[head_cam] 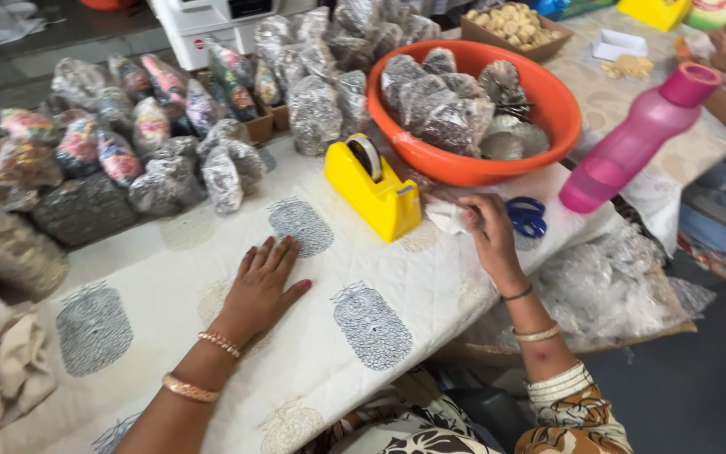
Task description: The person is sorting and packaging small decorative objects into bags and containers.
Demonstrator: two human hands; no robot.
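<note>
We rest our left hand (264, 283) flat and open on the printed cloth of the tabletop (363, 336), holding nothing. Our right hand (489, 227) curls its fingers on a crumpled clear plastic piece (447, 214) lying just beside the yellow tape dispenser (373, 189) and the blue-handled scissors (527, 216); how firmly it grips, we cannot tell. The pink bottle (636, 139) leans over the tabletop's edge near our wrist, and we judge a careless lift of the elbow could knock it off. The orange bowl (548, 109) of wrapped packets sits close behind, so a tug on the plastic might snag the scissors or drag the dispenser.
</note>
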